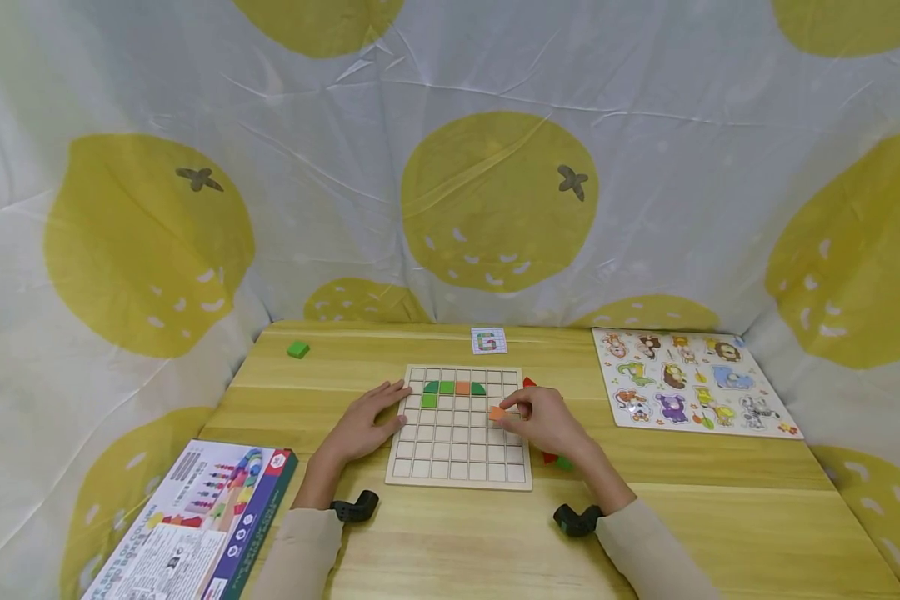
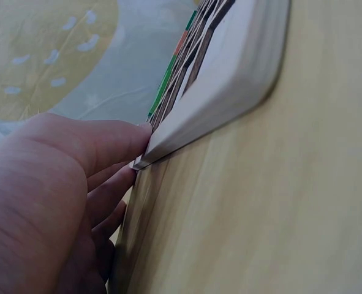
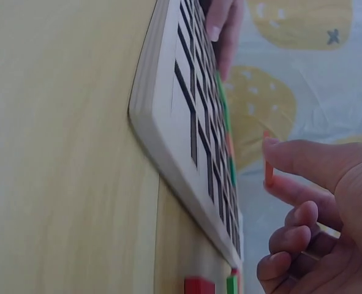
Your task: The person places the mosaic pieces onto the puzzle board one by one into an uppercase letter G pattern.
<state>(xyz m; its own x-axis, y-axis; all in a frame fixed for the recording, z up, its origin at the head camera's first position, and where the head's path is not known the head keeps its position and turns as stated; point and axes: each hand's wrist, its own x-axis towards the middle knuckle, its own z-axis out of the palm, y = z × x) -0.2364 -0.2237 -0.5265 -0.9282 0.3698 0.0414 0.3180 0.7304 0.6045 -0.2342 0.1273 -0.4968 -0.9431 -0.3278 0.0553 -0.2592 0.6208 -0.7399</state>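
Fingers of the right hand [image 1: 546, 423] grasp an orange tile [image 1: 497, 413], thumb on one face and forefinger on the other, with only its thin thickness between them; the remaining three curl loosely toward the palm, off the tile. It is held above the right part of a wooden grid board [image 1: 457, 433], and the right wrist view shows a gap beneath it.

The left hand [image 1: 362, 423] is relaxed, fingers extended and thumb spread apart from them, touching the board's left edge; in the left wrist view the thumb tip meets the rim.

Near the board's far side, one row holds a left green curved piece [image 1: 431, 387], a green square [image 1: 447, 387], an orange square [image 1: 462, 388] and a right green curved piece [image 1: 477, 389]. A light green square [image 1: 429, 401] sits just below the row's left end.

Red pieces [image 1: 550, 458] and a green piece [image 1: 564, 463] lie beside the board's right edge, partly hidden by the right hand and forearm. Beyond the board is a patterned card [image 1: 489, 341]; a green block [image 1: 297, 349] lies well to the left, an animal puzzle [image 1: 678, 385] to the right, and a printed box [image 1: 195, 521] at near left, all on the wooden table [image 1: 435, 542].
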